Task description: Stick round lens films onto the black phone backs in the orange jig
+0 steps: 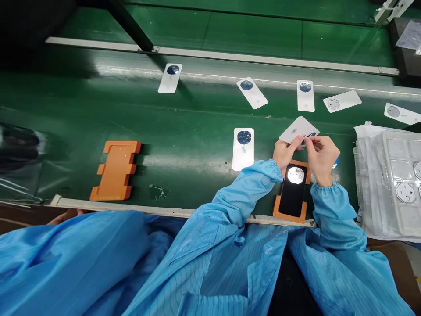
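My left hand [285, 151] and my right hand [321, 153] are close together, fingers pinched at the lower edge of a tilted white phone back panel [297, 127]. The panel's dark round camera area is partly behind my right fingers, and what lies right between the fingertips is too small to make out. Just below my hands, an orange fixture [277, 210] holds a black phone-shaped piece [292, 197]. A shiny silver disc [295, 175] shows near the top of that piece. A small blue shiny bit [336, 162] peeks out beside my right wrist.
More white panels lie about the green bench, one [243, 158] left of my hands. A second orange fixture [115, 171] rests further left. At right, a clear tray [397, 171] with silver discs sits on white sheets [368, 184]. A co-worker's blue sleeve [98, 250] is at lower left.
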A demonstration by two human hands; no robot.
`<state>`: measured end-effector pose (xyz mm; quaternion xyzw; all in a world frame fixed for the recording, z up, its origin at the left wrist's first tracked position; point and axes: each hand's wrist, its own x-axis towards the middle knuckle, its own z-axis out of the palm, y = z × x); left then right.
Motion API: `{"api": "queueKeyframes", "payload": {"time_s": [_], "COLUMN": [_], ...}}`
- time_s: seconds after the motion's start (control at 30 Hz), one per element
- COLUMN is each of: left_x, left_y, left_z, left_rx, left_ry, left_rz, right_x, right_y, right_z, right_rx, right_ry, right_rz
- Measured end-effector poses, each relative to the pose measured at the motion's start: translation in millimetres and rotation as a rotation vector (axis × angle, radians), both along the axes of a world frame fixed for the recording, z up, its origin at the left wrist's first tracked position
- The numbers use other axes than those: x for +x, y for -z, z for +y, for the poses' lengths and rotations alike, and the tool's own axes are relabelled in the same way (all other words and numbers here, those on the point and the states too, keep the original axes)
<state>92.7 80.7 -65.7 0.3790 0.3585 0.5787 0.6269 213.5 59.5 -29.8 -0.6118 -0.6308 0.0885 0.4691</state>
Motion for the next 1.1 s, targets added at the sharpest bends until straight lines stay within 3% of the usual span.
{"api": "queueKeyframes", "payload": {"time_s": [0.3, 0.5, 0.67, 0.77, 0.9, 1.0, 1.1], "left_x": [1, -2, 3, 5, -10, -30, -51], "left_y": [2.8, -6.1, -5.0, -0.8, -7.5, -20.3, -31.9], "left_z": [-2, -13, -14, -6, 9, 11, -3], "left_rx": [0.074, 0.227, 0.24, 0.045, -0.234, -0.209, -0.07], "left_ry": [-0.019, -0.069, -0.044, -0.029, -0.06, -0.06, 0.013], "left_rz": [0.066, 0.305, 0.308, 0.109, -0.12, -0.134, 0.027], "right_x": [-3, -6, -7, 15, 76, 113, 121], "right_y": [1.9, 0.2, -4.1, -4.6, -1.0, 0.8, -8.4], "right_z": [2, 8, 11, 16, 14, 0, -23], "right_rx": [0.004, 0.03, 0.01, -0.117, -0.479, -0.738, -0.716], "right_ry": [0.018, 0.105, 0.137, 0.218, 0.407, 0.406, 0.302], "right_rz": [0.029, -0.069, -0.166, -0.213, -0.271, -0.381, -0.462]}}
